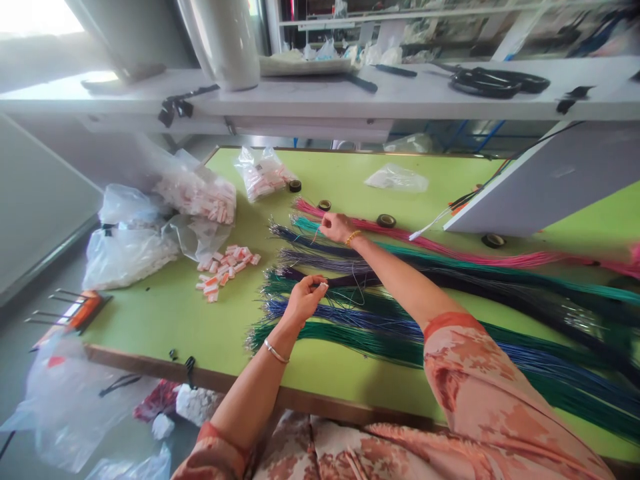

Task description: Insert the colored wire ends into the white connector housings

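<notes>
Pinching white connector [325,285], left grip [304,299] closed; right grip [336,227] closed on thin wire [316,234]; bag marking [259,169] illegible.

Beneath the left hand [303,300] and right hand [337,229]: long multicoloured wire bundles [383,320] on a flat green tabletop [165,313]. Leftward: small oblong white-and-orange blocks [231,259]. Beyond the right hand: round black tape rolls [387,225].

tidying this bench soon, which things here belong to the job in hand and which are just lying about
Likely in the job:
- small white piece in the left hand
- wire bundles beneath the right hand
- loose pile of orange-and-white pieces

Seemingly just lying about:
- black tape rolls
- white plug
- orange pronged stand
</notes>
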